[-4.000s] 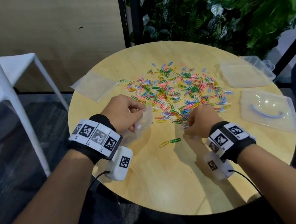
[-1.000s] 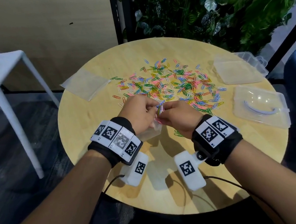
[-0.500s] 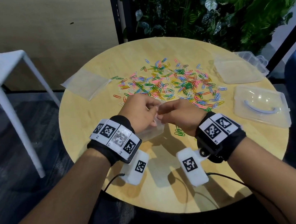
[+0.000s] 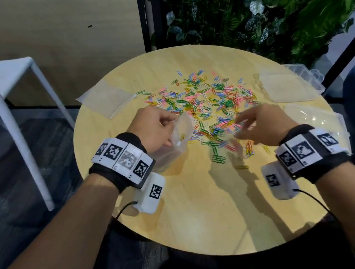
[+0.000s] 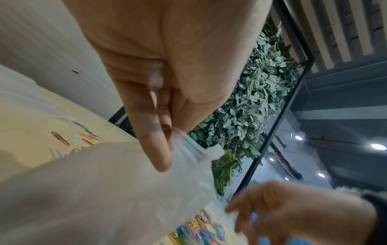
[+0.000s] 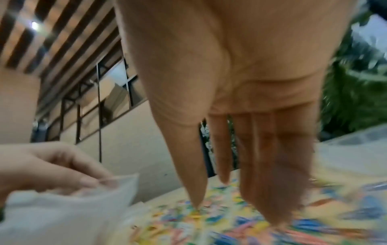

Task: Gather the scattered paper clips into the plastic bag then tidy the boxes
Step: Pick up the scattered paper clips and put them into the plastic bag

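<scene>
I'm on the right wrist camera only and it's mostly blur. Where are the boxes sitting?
Observer: The head view shows two clear boxes at the right edge of the table. The far box is beyond the right hand, and the near box is beside that wrist.
Operator: Is there another bag besides the one being held?
Observer: Yes. A spare bag lies flat at the table's far left, away from the held bag that the left hand pinches.
Operator: Any clips off from the main pile?
Observer: A few. Some green clips and a yellow clip lie nearer the person than the pile.
</scene>
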